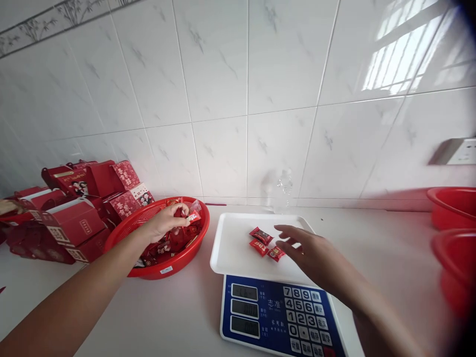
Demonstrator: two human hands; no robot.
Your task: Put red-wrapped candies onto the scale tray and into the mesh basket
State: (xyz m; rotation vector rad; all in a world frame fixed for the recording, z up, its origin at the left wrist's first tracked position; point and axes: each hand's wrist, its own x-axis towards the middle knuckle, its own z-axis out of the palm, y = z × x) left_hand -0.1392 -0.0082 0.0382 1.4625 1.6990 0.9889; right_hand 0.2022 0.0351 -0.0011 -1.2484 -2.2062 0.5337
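Note:
Over the red basket (186, 258), my left hand (169, 223) pinches a red-wrapped candy (194, 216) between its fingertips. More red-wrapped candies lie inside the basket below it. The white tray (230, 238) of a blue digital scale (275, 315) bears three wrapped candies: a dark red one (261, 235), a red one (259, 247) and another red one (276, 254). My right hand (303, 248) hovers over the tray's right part, beside the candies, with its fingers apart and nothing in them.
Red gift boxes (76, 218) are piled at the left, with part of another person's hand (10, 206) at the far left edge. A clear plastic bottle (284, 191) stands by the tiled wall. Red basins (455, 253) are at the right, below a wall socket (461, 151).

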